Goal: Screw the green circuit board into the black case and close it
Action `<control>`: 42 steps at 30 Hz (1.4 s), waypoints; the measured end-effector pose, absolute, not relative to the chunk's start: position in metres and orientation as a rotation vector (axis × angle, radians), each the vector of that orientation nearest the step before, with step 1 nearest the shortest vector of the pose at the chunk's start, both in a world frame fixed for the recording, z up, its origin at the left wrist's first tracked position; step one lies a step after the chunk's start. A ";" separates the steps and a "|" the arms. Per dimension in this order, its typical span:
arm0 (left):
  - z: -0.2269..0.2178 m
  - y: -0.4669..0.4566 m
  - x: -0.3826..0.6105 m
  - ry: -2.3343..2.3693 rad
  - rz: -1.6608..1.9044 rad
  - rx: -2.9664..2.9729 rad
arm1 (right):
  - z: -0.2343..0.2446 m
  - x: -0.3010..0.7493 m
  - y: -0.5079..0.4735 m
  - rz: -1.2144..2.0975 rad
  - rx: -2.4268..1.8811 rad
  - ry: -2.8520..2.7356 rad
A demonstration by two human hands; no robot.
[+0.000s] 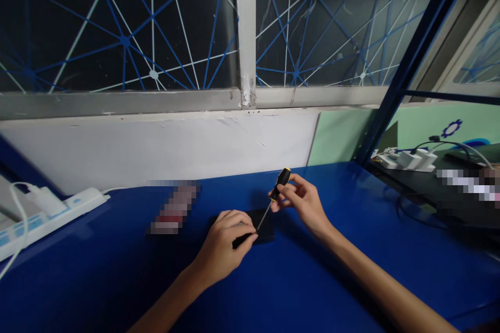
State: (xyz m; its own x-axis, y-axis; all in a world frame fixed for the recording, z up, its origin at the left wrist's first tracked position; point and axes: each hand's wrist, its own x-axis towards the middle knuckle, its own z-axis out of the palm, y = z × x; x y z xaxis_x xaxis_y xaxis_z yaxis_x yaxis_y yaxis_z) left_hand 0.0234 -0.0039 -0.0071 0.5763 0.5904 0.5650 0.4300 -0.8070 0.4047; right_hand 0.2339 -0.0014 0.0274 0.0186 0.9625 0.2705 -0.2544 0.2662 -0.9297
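Note:
My right hand grips a screwdriver by its black handle with yellow trim, fingers and thumb closed round it. The thin metal shaft slants down to the left, its tip at a flat black rectangular object lying on the blue table. Across the left part of that object lies my left hand, fingers curled over it. Its thumb and forefinger come close together beside the screwdriver's tip. Whether a small part sits between them is too small to tell. My left hand covers much of the black object.
A blurred-out flat item lies on the blue table left of my hands. A white power strip with a plug and cable is at the left edge. Further right, a dark surface carries white adapters and cables. A wall and windows stand behind.

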 end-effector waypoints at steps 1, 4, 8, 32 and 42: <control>-0.007 -0.004 0.023 0.853 1.062 2.582 | 0.027 0.234 -0.002 1.128 -0.812 -1.149; -0.007 -0.004 0.023 0.858 1.093 2.579 | 0.028 0.233 -0.003 1.119 -0.800 -1.158; -0.007 -0.004 0.022 0.877 1.135 2.566 | 0.030 0.234 -0.005 1.099 -0.795 -1.168; -0.007 0.003 0.019 0.941 1.101 2.446 | 0.033 0.235 -0.011 1.029 -0.768 -1.224; -0.005 0.001 0.019 0.946 1.058 2.461 | 0.034 0.235 -0.012 1.009 -0.772 -1.212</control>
